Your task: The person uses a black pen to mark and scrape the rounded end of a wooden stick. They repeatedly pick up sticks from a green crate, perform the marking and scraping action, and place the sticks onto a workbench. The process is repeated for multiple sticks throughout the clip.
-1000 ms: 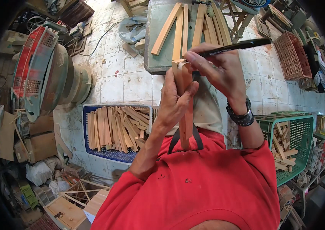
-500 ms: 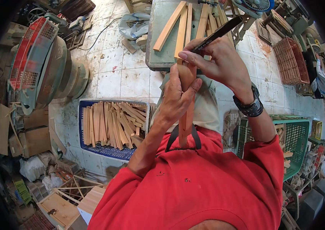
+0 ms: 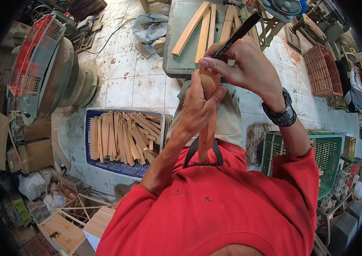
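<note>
Marker [image 3: 240, 34] pinched in my right hand [image 3: 251, 64] at the top of the wooden bar [image 3: 207, 138] my left hand [image 3: 196, 109] clasps mid-frame, marking seems unfinished, any mark there hidden, and strips [image 3: 191, 29] at the frame's top lie unheld.

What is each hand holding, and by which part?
Left hand: wooden piece, near its far end. Right hand: black pen, by its lower end.

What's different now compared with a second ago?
The black pen has swung from nearly level to a steep slant, its rear end farther up the picture. The wooden piece appears turned, a broad face showing. Nothing was taken up or let go: the left hand keeps the wood, the right hand the pen. The blue crate stays full of sticks.
</note>
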The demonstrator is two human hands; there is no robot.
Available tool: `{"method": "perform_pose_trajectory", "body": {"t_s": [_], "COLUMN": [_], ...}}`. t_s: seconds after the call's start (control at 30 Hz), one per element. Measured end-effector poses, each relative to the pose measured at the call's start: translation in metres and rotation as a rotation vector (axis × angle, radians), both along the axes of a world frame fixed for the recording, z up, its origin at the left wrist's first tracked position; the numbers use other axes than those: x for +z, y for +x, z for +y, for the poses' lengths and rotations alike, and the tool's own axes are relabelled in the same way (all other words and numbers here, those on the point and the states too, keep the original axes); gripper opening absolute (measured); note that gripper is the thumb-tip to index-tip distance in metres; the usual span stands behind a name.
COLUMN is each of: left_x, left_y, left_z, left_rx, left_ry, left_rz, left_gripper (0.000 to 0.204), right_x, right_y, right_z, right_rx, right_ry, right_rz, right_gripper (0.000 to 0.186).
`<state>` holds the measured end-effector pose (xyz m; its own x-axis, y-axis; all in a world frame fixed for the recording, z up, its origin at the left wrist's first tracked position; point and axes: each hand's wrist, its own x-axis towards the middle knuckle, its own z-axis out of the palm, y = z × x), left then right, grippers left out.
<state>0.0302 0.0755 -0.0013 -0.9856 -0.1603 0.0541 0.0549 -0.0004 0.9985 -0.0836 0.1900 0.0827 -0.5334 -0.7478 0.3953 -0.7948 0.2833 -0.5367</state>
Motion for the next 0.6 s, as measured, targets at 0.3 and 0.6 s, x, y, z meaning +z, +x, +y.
{"method": "perform_pose_trajectory", "body": {"t_s": [0.3,0.6], "left_x": [-0.002,-0.001], "left_y": [0.001,0.002], "left_z": [0.001,-0.009], "left_rx": [0.014,-0.034], "left_ry": [-0.036,0.060], "left_rz": [0.019,-0.081], "left_gripper": [0.048,0.044], "right_x": [0.009,0.006], "right_y": [0.003,0.019], "right_z": [-0.002,0.021], "right_rx": [-0.041,-0.261], "right_ry": [0.037,-0.287], "right_rz": [0.099,-0.422], "right_gripper": [0.042,0.022]}}
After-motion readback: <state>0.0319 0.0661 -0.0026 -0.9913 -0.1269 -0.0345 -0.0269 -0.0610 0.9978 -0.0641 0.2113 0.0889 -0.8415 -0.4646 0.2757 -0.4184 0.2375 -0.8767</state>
